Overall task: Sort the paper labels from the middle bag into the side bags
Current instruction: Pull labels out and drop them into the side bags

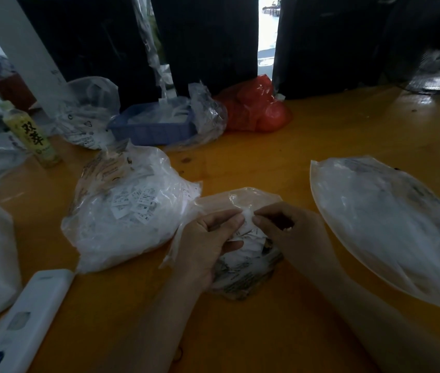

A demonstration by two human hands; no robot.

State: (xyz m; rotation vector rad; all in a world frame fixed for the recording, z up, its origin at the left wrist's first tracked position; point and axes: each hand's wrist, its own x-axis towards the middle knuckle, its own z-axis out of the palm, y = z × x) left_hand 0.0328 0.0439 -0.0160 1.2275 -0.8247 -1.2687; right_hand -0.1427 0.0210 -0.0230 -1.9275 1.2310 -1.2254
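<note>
White remote (22, 321) at near left edge of bench (307, 135). Left bag (130, 211) bulges with labels, just left of hands. Left hand (208, 243) over middle bag (243, 254), fingers curled, thumb and forefinger pinching white label (247, 215). Right hand (286, 227) meets it fingertip to fingertip, pinching same label above middle bag's open mouth. More labels lie in middle bag, under and between hands. Right bag (391, 222) lies flat, near right hand, apart.

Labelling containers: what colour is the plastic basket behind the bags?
Blue, seen in the head view: the blue plastic basket.
</note>
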